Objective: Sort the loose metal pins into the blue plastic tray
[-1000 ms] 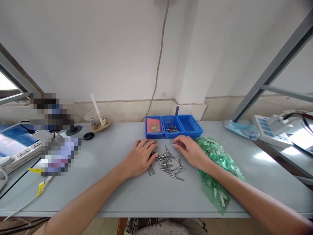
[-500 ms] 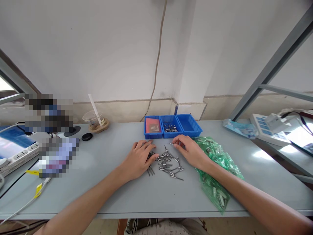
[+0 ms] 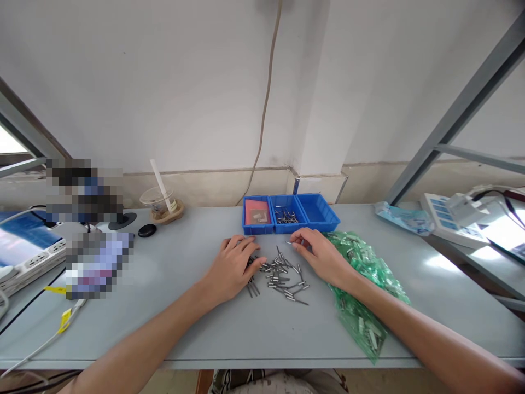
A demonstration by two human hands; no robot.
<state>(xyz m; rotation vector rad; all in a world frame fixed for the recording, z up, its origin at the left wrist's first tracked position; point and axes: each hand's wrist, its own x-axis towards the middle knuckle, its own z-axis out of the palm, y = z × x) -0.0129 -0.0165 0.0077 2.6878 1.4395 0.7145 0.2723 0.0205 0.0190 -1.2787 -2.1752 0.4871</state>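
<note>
My left hand (image 3: pixel 234 268) lies palm down at the left side of a loose pile of small metal pins (image 3: pixel 279 272). Its fingers are spread, and several pins stick out from under it. Each pin has a thin dark shaft and a thicker, brighter end. Just right of the pile, my right hand (image 3: pixel 315 253) is closed in a pinch. One small metal pin (image 3: pixel 289 242) pokes out leftward from its fingertips. Behind the hands stand three joined blue bins (image 3: pixel 269 230). The left one holds a reddish packet (image 3: pixel 257 212), the middle one holds more pins, and the right one shows only its bottom.
Beside my right forearm lies a green plastic bag (image 3: pixel 369 279) of parts. Farther right are a light-blue packet (image 3: pixel 404 218) and a white power strip (image 3: pixel 447 218). To the left are a plastic cup (image 3: pixel 158 198), a black round object (image 3: pixel 146 230) and cables.
Both hands stay in nearly the same place and pose. The whole view has shifted very slightly; the pile and bins look unchanged.
</note>
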